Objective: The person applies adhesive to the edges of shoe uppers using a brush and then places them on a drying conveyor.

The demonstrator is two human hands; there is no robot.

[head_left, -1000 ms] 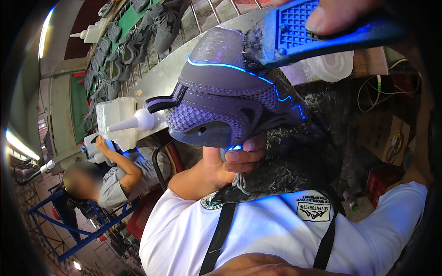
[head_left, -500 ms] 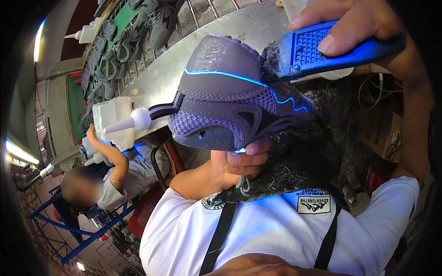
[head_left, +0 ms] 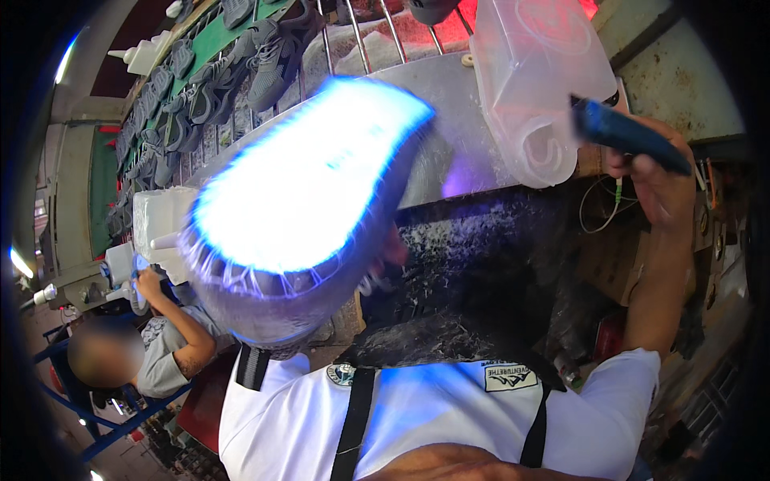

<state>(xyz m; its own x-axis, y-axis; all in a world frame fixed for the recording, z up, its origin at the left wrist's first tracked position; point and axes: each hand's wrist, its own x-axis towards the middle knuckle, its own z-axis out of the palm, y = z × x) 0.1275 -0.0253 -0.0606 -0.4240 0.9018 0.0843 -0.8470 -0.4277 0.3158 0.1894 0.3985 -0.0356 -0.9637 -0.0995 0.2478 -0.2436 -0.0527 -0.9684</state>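
Shoe [head_left: 305, 180] bottom-up; left hand [head_left: 394, 248] mostly hidden, grip unclear; right hand [head_left: 662, 181], raised outward, fingers curled around 1 blue brush [head_left: 632, 138].

1. The tabletop [head_left: 459, 104] is grey metal with a curved edge.
2. A translucent plastic container [head_left: 521, 80] rests on its right part.
3. A small beige ring [head_left: 468, 60] lies just beside the container.
4. Beyond the tabletop, a metal-rod rack [head_left: 354, 28] carries grey shoes [head_left: 277, 68] and a green sheet [head_left: 210, 50].
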